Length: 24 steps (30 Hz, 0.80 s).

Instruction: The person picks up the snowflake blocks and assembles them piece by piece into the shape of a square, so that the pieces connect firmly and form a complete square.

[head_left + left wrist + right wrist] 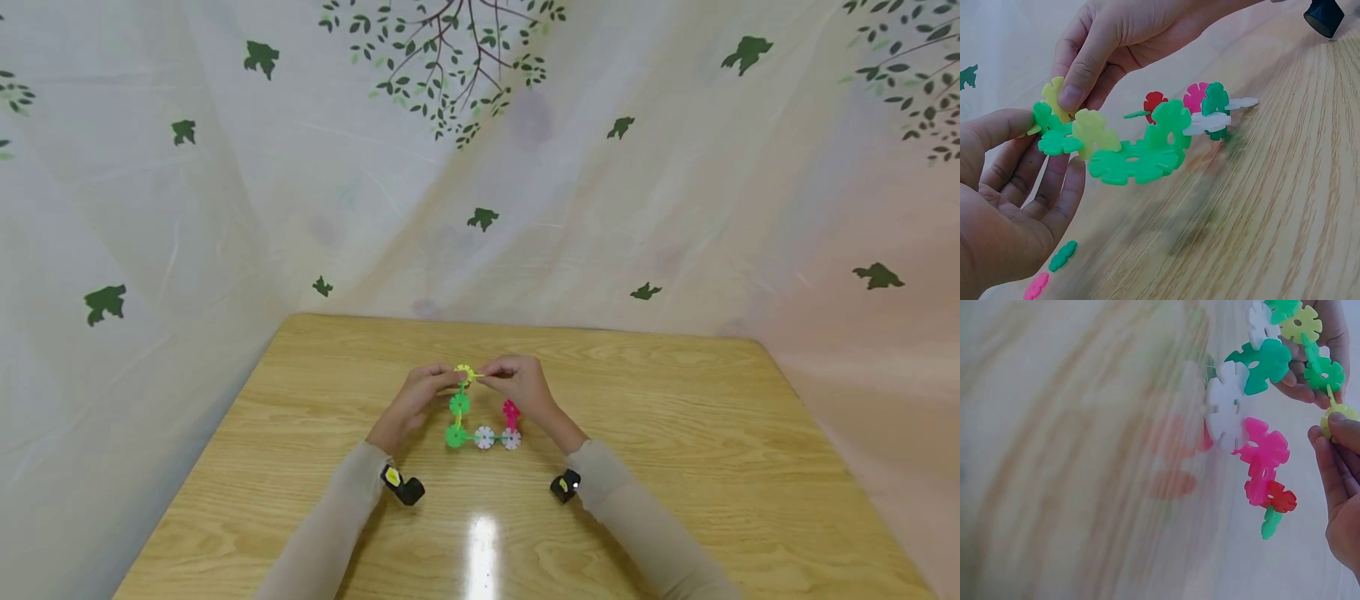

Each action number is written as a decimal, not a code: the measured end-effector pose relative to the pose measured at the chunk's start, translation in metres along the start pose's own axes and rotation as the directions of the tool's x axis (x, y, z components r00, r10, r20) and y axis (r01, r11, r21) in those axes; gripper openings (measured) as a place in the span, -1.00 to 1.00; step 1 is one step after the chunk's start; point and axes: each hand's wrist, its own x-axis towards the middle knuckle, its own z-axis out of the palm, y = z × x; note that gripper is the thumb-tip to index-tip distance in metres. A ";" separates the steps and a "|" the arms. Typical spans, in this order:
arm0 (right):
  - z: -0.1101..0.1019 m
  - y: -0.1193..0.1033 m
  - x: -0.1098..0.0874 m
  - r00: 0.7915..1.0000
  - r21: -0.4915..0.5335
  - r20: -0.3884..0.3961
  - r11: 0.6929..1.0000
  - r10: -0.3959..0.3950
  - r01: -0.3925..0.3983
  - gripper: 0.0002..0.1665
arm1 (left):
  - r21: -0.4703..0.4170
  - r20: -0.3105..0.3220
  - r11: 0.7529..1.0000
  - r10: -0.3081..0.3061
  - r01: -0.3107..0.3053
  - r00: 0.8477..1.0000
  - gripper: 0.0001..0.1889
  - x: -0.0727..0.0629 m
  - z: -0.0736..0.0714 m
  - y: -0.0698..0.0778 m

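Slotted plastic snowflake discs are joined into a U-shaped chain [484,437], green and yellow on the left, white along the near side, pink and red on the right. My left hand [423,393] pinches the far end of its left arm, with the thumb on a small green disc [1060,142]. Opposite, my right hand [522,385] pinches a yellow disc [1337,423] between thumb and fingers, its edge meeting that green end of the chain. A pink disc [1266,442], a red one and a green tip make up the free end, below the right hand.
A loose green disc [1063,255] and a pink disc [1036,286] lie on the wooden table [637,517] beneath my left hand. Behind the table hangs a pale curtain [555,250] with leaf prints. Each wrist wears a small black camera [405,486].
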 end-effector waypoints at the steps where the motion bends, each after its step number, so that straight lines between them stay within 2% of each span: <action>1: 0.000 -0.001 0.000 1.000 0.001 0.000 1.000 0.003 -0.003 -0.96 | 0.003 -0.001 1.000 0.004 -0.004 1.000 -0.78 0.000 0.000 0.000; 13: -0.007 -0.008 -0.001 0.997 0.057 0.045 0.997 0.056 -0.059 -0.95 | -0.030 0.057 1.000 0.005 -0.003 0.998 -0.72 -0.001 0.006 -0.002; 19: -0.016 -0.033 -0.002 0.991 0.054 0.096 0.994 0.089 -0.094 -0.95 | 0.023 0.066 1.000 -0.005 0.004 0.998 -0.74 -0.003 0.009 0.001; 24: -0.020 -0.041 -0.003 0.992 0.005 0.110 0.998 0.063 -0.064 -0.94 | 0.067 0.095 0.998 -0.021 0.015 0.995 -0.79 -0.003 0.010 0.000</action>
